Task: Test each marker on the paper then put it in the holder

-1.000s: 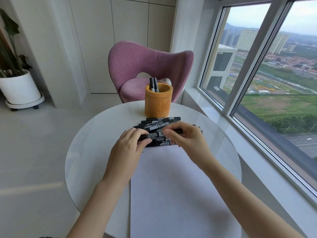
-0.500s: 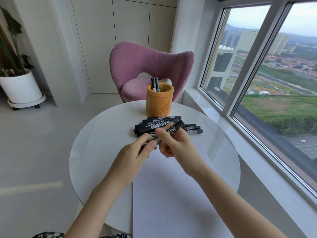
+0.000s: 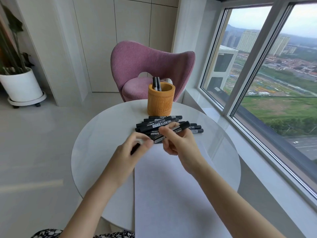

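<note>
Round white table is standing beside window | paper is lying at near edge | marker pile is lying between paper and bamboo holder at far edge, two markers standing inside | right hand is pinching one marker, tilted above pile | left hand is pinching its lower end.

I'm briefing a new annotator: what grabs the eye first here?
The left hand and right hand grip one black marker above the white paper, at its far edge. Just behind lie a pile of markers and a bamboo holder with two markers inside; a pink chair stands beyond the table.
</note>
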